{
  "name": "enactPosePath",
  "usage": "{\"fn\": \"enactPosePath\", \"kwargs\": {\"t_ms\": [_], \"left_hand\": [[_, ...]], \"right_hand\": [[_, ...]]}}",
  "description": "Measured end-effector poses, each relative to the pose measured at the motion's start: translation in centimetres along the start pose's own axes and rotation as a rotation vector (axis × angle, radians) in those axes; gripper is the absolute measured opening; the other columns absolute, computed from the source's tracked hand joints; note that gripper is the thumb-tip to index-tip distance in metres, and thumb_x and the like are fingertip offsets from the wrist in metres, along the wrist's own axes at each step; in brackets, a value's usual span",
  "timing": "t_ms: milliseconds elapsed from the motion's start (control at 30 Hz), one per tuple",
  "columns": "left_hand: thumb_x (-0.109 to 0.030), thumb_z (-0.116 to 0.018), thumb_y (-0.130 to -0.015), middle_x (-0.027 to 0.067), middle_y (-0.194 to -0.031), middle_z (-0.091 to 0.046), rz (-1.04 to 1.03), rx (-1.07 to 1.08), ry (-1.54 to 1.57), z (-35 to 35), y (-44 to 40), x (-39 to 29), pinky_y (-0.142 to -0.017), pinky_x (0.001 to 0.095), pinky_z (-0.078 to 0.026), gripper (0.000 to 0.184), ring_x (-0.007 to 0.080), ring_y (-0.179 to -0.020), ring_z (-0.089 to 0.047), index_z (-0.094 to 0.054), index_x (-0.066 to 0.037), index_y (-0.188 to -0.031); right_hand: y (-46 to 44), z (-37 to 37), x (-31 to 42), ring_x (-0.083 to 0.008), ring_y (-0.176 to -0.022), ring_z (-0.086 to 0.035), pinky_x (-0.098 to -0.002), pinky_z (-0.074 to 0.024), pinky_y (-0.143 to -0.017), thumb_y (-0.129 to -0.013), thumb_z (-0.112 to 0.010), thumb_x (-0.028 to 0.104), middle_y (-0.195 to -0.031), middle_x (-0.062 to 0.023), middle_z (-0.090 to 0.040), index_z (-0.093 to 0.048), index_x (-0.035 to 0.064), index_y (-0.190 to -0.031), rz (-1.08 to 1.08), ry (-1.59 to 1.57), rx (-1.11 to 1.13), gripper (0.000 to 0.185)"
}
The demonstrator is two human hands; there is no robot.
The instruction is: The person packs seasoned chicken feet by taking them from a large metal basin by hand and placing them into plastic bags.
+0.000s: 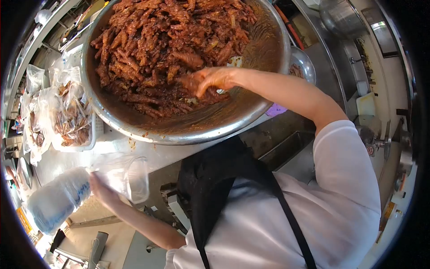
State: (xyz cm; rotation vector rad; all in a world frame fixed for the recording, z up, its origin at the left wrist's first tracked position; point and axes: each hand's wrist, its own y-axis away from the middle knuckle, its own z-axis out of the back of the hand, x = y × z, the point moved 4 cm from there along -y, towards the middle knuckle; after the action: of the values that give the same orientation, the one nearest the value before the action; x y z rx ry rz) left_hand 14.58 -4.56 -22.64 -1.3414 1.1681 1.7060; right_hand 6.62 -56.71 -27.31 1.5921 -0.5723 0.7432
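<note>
A large metal basin (188,136) holds a heap of reddish-brown, sauce-coated chicken feet (170,49). My right hand (215,80) reaches over the basin's right side into the heap. Its fingers are smeared by motion, so whether they grip any pieces is unclear. At lower left, my left hand (103,190) is closed at the end of a bundle in clear plastic wrap (58,199) with blue marks, apparently a stack of containers. Just right of that hand, a clear plastic container (134,177) tilts past the counter's edge; the contact between them is partly hidden.
White baskets (96,134) at left hold bagged brown food (71,116). The basin stands on a metal counter (105,145). Beside its right rim sits a smaller metal bowl (307,62). A purple item (275,110) shows beneath the basin.
</note>
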Motion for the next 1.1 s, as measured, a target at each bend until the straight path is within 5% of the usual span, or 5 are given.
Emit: {"fn": "enactPosePath", "kwargs": {"t_ms": [200,400,700,900,1100], "left_hand": [[-0.021,-0.055,-0.094,-0.0013,-0.078,-0.054,0.040,0.160,-0.172,-1.6,-3.1,8.7,-0.061,0.0237,-0.039,0.023,0.0075,-0.069,-0.046,-0.060,0.000,-0.087],[-0.027,-0.055,-0.093,-0.0058,-0.063,-0.043,-0.093,0.036,-0.363,-2.9,-3.0,6.0,-0.049,0.0224,-0.028,0.028,0.0040,-0.058,-0.035,-0.059,-0.002,-0.080],[-0.036,-0.055,-0.090,0.0220,-0.124,-0.054,-0.221,-0.027,-0.698,-5.4,-3.8,2.2,-0.097,0.0390,-0.039,0.059,0.0300,-0.114,-0.053,-0.043,0.005,-0.131],[-0.032,-0.066,-0.085,0.0224,-0.136,-0.040,-0.951,0.128,-0.907,-8.6,6.1,1.2,-0.108,0.0511,-0.025,0.067,0.0373,-0.128,-0.034,-0.036,0.005,-0.133],[-0.021,-0.057,-0.090,0.0231,-0.116,-0.056,-0.666,-0.074,-0.992,-3.4,4.9,3.5,-0.089,0.0457,-0.042,0.026,0.0364,-0.105,-0.053,-0.062,0.004,-0.097]], "right_hand": [[3.4,7.8,-0.2,-0.0261,-0.089,-0.063,-0.0359,-0.0492,-0.075,-0.064,-0.077,0.018,-0.093,-0.0182,-0.066,-0.065,-0.0032,-0.087,-0.254,0.782,-0.451,0.034],[5.3,8.1,2.6,-0.0285,-0.095,-0.062,-0.0391,-0.0496,-0.084,-0.075,-0.071,0.017,-0.102,-0.0175,-0.064,-0.061,-0.0022,-0.102,-0.123,0.946,-0.534,0.035],[-2.2,1.2,-2.0,-0.0369,-0.108,-0.055,-0.0439,-0.0448,-0.090,-0.087,-0.058,0.026,-0.115,-0.0247,-0.056,-0.045,-0.0017,-0.123,0.115,1.232,-0.088,0.047],[3.0,-2.9,-1.2,-0.0349,-0.105,-0.057,-0.0440,-0.0460,-0.088,-0.087,-0.058,0.035,-0.111,-0.0208,-0.061,-0.051,-0.0001,-0.121,-0.031,1.255,0.273,0.050],[5.0,7.0,-2.5,-0.0280,-0.100,-0.064,-0.0400,-0.0511,-0.082,-0.081,-0.058,0.021,-0.108,-0.0145,-0.066,-0.067,0.0028,-0.103,-0.441,1.733,-0.119,0.030]]}}
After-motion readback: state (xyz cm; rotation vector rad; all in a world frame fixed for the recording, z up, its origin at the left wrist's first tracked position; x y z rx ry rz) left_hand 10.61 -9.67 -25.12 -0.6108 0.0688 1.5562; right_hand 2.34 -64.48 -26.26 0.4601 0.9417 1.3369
